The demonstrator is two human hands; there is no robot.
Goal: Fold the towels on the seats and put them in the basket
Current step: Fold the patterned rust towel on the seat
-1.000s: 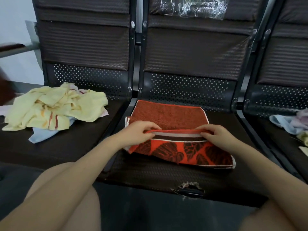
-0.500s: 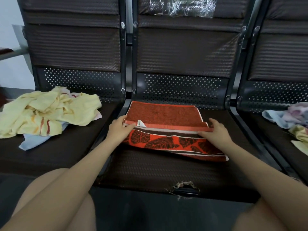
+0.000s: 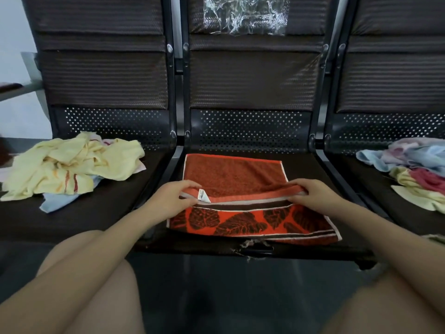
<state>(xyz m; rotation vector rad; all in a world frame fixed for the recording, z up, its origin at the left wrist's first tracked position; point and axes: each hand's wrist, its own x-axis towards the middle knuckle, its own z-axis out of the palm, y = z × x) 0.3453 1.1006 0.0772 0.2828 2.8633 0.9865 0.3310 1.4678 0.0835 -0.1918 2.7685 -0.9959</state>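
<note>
Three dark seats run across my view, and I'm reading them left to right. On the left seat (image 3: 101,213) there's a crumpled heap of pale yellow towels (image 3: 72,167), with a light blue cloth (image 3: 57,202) poking out from under its near edge. On the middle seat (image 3: 240,247) lies the orange towel (image 3: 240,186), partly folded, its leaf-patterned border toward me and reaching the seat's front edge. My left hand (image 3: 172,200) pinches the folded edge at the towel's left side, thumb on top, fingers curled beneath, right next to a small white label (image 3: 201,196). My right hand (image 3: 313,195) grips the same folded edge at the right side, fingers curled over the cloth. Above, on the middle backrest, there's a crinkled clear plastic sheet (image 3: 245,15). On the right seat (image 3: 375,189) sits a mixed pile of towels (image 3: 414,174): blue, pink, yellow, partly cut off by the frame.
</note>
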